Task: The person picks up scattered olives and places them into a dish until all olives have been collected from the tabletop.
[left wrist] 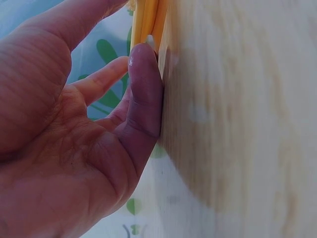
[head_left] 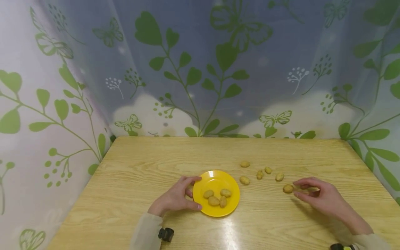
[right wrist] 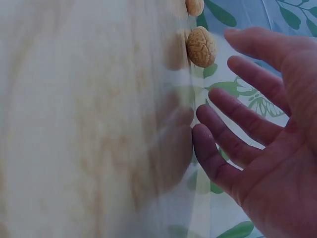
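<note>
A yellow plate (head_left: 215, 211) lies on the table with several walnuts (head_left: 214, 200) in it. My left hand (head_left: 176, 196) holds its left rim, thumb at the near side and forefinger at the far side. In the left wrist view, fingers of the left hand (left wrist: 99, 109) reach the stacked-looking yellow edge (left wrist: 148, 20) of the plate. At the right, my right hand (head_left: 325, 196) has thumb and fingers spread apart beside a walnut (head_left: 288, 188). The right wrist view shows a gap between that wrinkled walnut (right wrist: 201, 47) and the right hand (right wrist: 262, 119).
More walnuts lie scattered between plate and right hand, among them one walnut (head_left: 245, 164) farther back and one walnut (head_left: 244, 180) close to the plate's right rim. A leaf-and-butterfly patterned curtain (head_left: 200, 69) hangs behind and beside the wooden table (head_left: 140, 156).
</note>
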Motion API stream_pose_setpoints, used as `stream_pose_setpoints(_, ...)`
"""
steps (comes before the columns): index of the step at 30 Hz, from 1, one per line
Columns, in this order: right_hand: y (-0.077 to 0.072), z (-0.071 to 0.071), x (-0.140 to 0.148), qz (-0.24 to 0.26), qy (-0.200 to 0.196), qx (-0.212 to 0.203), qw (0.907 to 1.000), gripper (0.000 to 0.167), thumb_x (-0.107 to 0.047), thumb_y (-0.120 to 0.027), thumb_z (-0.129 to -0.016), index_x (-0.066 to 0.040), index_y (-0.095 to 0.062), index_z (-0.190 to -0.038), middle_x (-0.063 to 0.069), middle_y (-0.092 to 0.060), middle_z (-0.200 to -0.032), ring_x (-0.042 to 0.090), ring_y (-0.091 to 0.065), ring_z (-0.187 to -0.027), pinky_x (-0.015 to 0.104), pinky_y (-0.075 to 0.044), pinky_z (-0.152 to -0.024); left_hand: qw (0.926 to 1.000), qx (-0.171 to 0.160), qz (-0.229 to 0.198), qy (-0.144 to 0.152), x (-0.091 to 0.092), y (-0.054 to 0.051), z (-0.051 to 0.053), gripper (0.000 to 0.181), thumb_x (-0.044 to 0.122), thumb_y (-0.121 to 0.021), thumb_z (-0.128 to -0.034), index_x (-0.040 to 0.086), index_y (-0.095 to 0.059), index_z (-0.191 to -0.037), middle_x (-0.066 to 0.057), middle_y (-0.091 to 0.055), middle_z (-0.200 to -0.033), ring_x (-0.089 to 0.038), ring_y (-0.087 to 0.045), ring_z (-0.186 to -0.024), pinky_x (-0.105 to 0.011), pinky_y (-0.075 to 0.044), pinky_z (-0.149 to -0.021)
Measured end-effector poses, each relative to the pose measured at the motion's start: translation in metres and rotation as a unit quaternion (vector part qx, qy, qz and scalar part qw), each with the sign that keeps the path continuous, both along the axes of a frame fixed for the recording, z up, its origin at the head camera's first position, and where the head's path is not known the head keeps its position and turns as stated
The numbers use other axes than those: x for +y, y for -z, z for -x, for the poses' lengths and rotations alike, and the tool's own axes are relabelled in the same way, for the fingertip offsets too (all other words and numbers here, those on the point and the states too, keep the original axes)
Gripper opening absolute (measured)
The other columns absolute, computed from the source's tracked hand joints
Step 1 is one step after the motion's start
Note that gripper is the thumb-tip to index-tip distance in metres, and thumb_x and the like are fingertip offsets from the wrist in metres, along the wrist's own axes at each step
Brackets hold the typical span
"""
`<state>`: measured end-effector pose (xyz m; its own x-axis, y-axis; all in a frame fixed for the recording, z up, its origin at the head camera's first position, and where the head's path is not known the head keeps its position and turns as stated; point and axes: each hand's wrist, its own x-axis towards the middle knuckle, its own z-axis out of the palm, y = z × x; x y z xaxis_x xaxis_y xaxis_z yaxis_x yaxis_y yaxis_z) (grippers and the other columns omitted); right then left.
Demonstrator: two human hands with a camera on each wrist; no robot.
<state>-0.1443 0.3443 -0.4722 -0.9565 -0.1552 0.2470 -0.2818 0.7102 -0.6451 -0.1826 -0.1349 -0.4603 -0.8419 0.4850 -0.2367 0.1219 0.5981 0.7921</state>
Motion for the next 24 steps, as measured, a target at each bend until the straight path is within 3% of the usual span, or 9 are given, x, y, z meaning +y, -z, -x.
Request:
stream_pose_setpoints(17,0.001,0.009,-0.001,-0.057,-0.026,0.015,0.9979,0.027,-0.019,-0.086,-0.083,-0.021,-0.077,-0.108,0.001,-0.073,-0.11,-0.01,-0.055,-0.093,0.022,-0.051,-0.068,1.0,-0.001,-0.002,-0.006,0.0,-0.001,-0.001,0.087,0.029,-0.09,-0.0787,0.023,-0.045,-0.153,-0.012,-0.043,-0.145,-0.017,-0.057,-0.099,-0.035,-0.048,-0.086)
stream_pose_setpoints(24,0.002,0.012,-0.001,-0.081,-0.028,0.028,0.996,0.029,-0.02,-0.088,-0.08,-0.023,-0.077,-0.107,0.002,-0.073,-0.109,-0.007,-0.056,-0.092,0.024,-0.049,-0.072,1.0,-0.001,-0.004,-0.007,0.0,-0.001,-0.002,0.087,0.029,-0.09,-0.0791,0.022,-0.045,-0.153,-0.013,-0.042,-0.145,-0.017,-0.057,-0.099,-0.035,-0.048,-0.086)
